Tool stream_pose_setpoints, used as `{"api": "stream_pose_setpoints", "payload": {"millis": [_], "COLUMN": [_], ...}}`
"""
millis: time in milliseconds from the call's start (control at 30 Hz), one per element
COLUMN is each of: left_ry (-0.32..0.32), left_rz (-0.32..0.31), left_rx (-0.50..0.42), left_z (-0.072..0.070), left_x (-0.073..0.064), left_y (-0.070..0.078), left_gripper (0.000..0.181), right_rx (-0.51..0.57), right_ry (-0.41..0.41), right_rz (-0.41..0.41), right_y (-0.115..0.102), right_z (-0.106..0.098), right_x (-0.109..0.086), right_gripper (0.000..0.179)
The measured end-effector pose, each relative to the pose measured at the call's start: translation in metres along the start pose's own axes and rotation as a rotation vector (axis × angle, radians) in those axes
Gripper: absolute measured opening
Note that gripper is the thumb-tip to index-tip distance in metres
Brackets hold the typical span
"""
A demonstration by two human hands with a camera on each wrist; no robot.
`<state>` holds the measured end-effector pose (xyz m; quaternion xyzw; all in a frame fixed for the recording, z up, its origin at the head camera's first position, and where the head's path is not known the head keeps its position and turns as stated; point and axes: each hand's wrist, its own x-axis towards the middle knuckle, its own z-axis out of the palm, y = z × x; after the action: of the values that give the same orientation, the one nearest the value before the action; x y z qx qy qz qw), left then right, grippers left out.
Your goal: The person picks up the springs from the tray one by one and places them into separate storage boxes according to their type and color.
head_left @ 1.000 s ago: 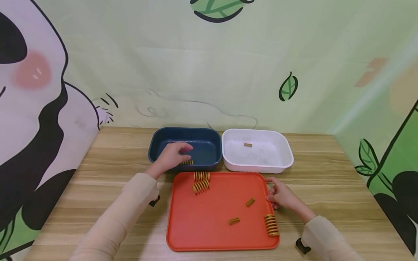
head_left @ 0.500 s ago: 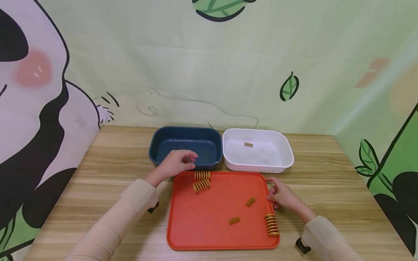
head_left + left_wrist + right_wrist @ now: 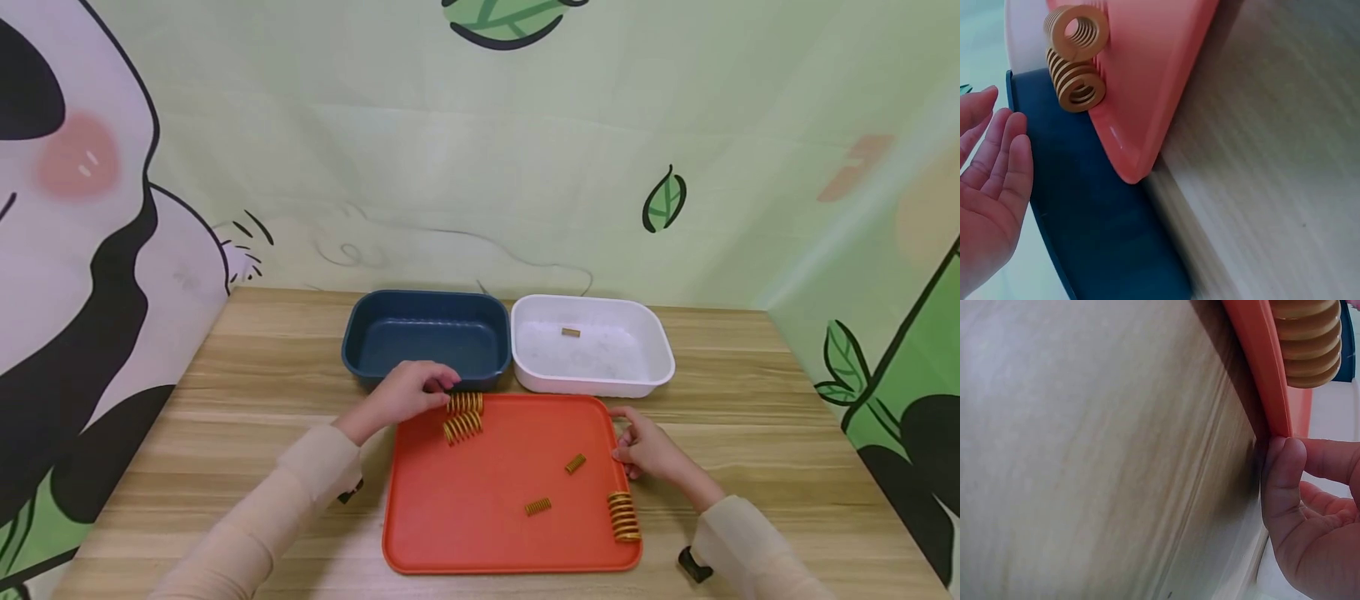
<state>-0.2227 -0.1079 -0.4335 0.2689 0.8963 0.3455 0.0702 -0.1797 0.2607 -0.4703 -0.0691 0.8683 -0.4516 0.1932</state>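
Note:
My left hand (image 3: pixel 411 393) hovers over the near edge of the navy bin (image 3: pixel 427 329), close to the tray's far left corner. In the left wrist view its fingers (image 3: pixel 1013 165) are loosely bent with nothing visible between them. Two large gold coil springs, one (image 3: pixel 465 403) behind the other (image 3: pixel 462 427), lie on the orange-red tray (image 3: pixel 487 475) right beside it. My right hand (image 3: pixel 651 450) pinches the tray's right rim between thumb and index finger. Just nearer lies another large coil spring (image 3: pixel 623 517). Two small springs, one (image 3: pixel 575 464) right of the other (image 3: pixel 537 507), rest mid-tray.
A white bin (image 3: pixel 600 367) stands right of the navy one, behind the tray, with one small spring (image 3: pixel 571 332) inside. Both bins and the tray sit on a wooden table (image 3: pixel 765 400). A printed cloth backdrop (image 3: pixel 390 167) rises behind it.
My left hand has drawn back from inside the navy bin toward the tray's far left corner. The spring seen at its fingertips earlier is now out of sight. My right hand stays put.

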Motion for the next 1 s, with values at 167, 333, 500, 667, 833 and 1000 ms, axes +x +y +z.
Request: {"api": "stream_pose_setpoints", "payload": {"millis": [167, 333, 500, 667, 833, 1000], "left_ry": [-0.009, -0.009, -0.004, -0.003, 0.007, 0.007], "left_rz": [0.048, 0.06, 0.076, 0.085, 0.105, 0.082], "left_rx": [0.057, 0.141, 0.171, 0.196, 0.23, 0.203], "left_z": [0.007, 0.013, 0.019, 0.023, 0.026, 0.026], "left_x": [-0.003, -0.005, -0.006, -0.006, -0.006, -0.006], "left_y": [-0.002, -0.001, -0.004, -0.007, -0.008, -0.006], "left_gripper": [0.025, 0.025, 0.025, 0.027, 0.026, 0.025], "right_rx": [0.004, 0.009, 0.008, 0.006, 0.002, 0.004], "right_ry": [0.0, -0.001, 0.0, 0.003, 0.005, 0.004], "right_rz": [-0.001, 0.0, 0.002, 0.004, 0.007, 0.004], "right_y": [0.0, 0.0, -0.001, -0.002, -0.001, -0.001], "right_z": [0.0, 0.001, 0.001, 0.001, 0.001, 0.001], "right_x": [0.0, 0.0, -0.001, -0.002, -0.001, -0.001], "right_gripper": [0.057, 0.057, 0.057, 0.057, 0.056, 0.057]}}
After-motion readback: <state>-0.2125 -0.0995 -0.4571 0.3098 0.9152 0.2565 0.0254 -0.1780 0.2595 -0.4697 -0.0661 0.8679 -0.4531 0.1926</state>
